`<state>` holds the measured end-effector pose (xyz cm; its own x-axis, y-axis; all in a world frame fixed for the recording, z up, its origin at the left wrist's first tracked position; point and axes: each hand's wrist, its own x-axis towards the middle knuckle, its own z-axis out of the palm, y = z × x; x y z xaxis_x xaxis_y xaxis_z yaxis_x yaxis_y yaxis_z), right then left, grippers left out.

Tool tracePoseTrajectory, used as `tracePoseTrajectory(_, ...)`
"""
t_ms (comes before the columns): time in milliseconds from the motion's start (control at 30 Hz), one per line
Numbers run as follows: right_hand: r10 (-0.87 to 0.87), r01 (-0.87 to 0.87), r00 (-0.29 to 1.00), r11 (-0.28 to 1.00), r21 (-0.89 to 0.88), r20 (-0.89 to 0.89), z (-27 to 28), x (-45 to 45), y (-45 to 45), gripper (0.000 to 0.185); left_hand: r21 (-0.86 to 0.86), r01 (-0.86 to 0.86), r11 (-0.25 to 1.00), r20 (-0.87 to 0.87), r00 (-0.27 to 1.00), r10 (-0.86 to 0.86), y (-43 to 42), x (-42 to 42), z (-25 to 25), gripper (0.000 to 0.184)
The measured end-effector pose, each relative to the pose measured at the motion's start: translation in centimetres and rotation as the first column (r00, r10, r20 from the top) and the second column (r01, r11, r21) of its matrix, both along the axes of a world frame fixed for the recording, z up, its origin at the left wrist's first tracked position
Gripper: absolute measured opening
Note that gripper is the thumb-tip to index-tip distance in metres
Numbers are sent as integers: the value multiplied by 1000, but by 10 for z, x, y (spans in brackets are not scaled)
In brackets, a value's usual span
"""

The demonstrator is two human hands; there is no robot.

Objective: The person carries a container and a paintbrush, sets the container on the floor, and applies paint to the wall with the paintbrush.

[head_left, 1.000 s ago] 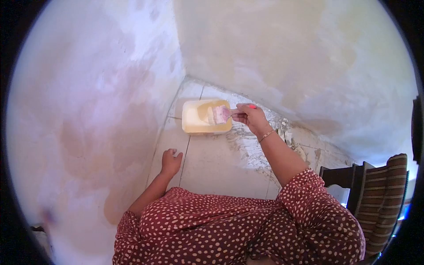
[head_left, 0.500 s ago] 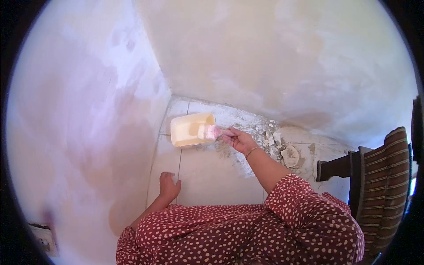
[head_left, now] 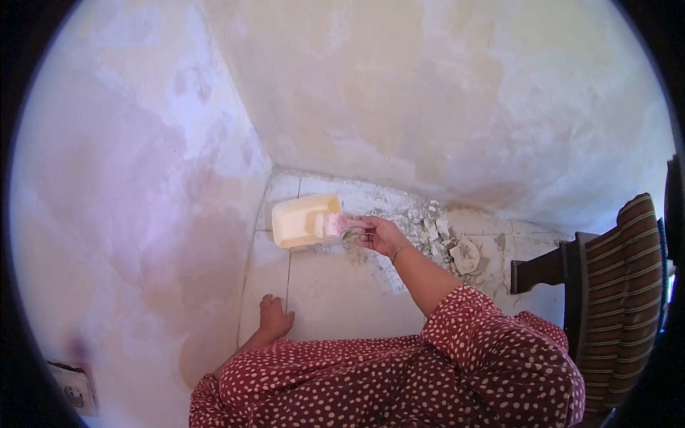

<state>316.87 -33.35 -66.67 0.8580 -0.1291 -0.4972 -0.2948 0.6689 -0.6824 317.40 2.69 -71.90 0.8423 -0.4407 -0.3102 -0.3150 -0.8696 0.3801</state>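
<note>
My right hand point(head_left: 382, 235) is closed around the handle of a paintbrush point(head_left: 332, 225). The brush has pale bristles and pink at its base, and its head is over the near right side of a cream rectangular plastic tub point(head_left: 285, 222). Pale material shows inside the tub, which sits on the floor near the corner. Whether the bristles touch the tub cannot be made out. Lower left, my left hand point(head_left: 274, 319) rests on the floor tiles beside the left wall, thumb apart from the fingers, holding nothing visible.
Broken plaster pieces point(head_left: 465, 256) and dust lie on the tiles along the back wall point(head_left: 399, 85). A dark wooden piece of furniture with striped upholstery point(head_left: 621, 285) stands at right. A wall socket point(head_left: 75, 392) is low on the patchy left wall point(head_left: 143, 214).
The view has tilted slightly, so the tub and hands appear a little lower. My right hand with the paintbrush has shifted slightly left relative to the tub.
</note>
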Motion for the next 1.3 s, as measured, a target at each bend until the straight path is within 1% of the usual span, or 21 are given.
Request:
tracePoseTrajectory(67, 32, -35, 998, 998, 50, 52, -7, -3, -3, 30, -3, -2, 1000, -13, 1000, 2, -1, 0, 1, 61)
tracePoseTrajectory(167, 72, -109, 982, 971, 214, 173, -12, -6, -2, 26, -9, 38, 999, 26, 999, -37, 7, 5, -22, 60)
tracePoseTrajectory(267, -12, -67, 969, 949, 309, 245, -6, -8, -1, 28, -27, 32, 999, -8, 999, -33, 9, 3, -13, 59)
tracePoseTrajectory(367, -31, -149, 902, 914, 378, 430, 36, -12, -9, 29, 35, 32, 999, -18, 999, -31, 12, 5, -20, 59)
tracePoseTrajectory(467, -135, -52, 847, 942, 332, 514, 96, -24, -33, 31, -14, 25, 1000, 25, 999, -24, 16, 5, -12, 59)
tracePoseTrajectory(533, -225, 111, 798, 967, 230, 559, 146, -47, -48, 29, -1, 29, 1000, 42, 999, -29, 15, 8, -11, 58)
tracePoseTrajectory(600, -259, 121, 664, 963, 241, 702, 170, -68, -75, 28, -6, 36, 999, 71, 997, -35, 18, 10, -13, 58)
tracePoseTrajectory(667, -305, 229, 594, 951, 208, 744, 196, -100, -97, 26, -32, 48, 998, 111, 993, -44, 21, 11, -16, 57)
tracePoseTrajectory(733, -237, 249, 474, 960, 130, 848, 212, -125, -123, 22, -27, 52, 998, 94, 994, -49, 19, 12, -7, 57)
tracePoseTrajectory(767, -235, 369, 440, 927, 64, 866, 220, -137, -127, 21, -24, 53, 998, 83, 995, -51, 18, 12, -4, 56)
tracePoseTrajectory(833, -218, 589, 372, 807, -48, 902, 238, -157, -127, 19, -17, 68, 998, 101, 993, -66, 18, 13, -3, 55)
tracePoseTrajectory(933, -225, 766, 491, 571, -295, 842, 251, -166, -118, 15, -7, 112, 994, 123, 986, -111, 20, 19, -10, 55)
tracePoseTrajectory(1033, -262, 793, 579, 402, -458, 772, 248, -154, -112, 11, -16, 155, 988, 165, 975, -151, 18, 17, -8, 55)
tracePoseTrajectory(1133, -237, 754, 655, 270, -599, 718, 237, -131, -107, 11, -39, 149, 988, 172, 975, -140, 16, 16, 0, 56)
tracePoseTrajectory(1233, -35, 790, 605, -95, -605, 796, 222, -106, -116, 14, -57, 108, 992, 145, 984, -99, 14, 15, 12, 56)
tracePoseTrajectory(1267, -63, 744, 656, -116, -658, 753, 227, -104, -120, 16, -63, 90, 994, 135, 988, -81, 14, 15, 14, 56)
tracePoseTrajectory(1300, -94, 694, 702, -133, -708, 706, 235, -102, -127, 17, -52, 112, 992, 153, 983, -103, 17, 17, 10, 56)
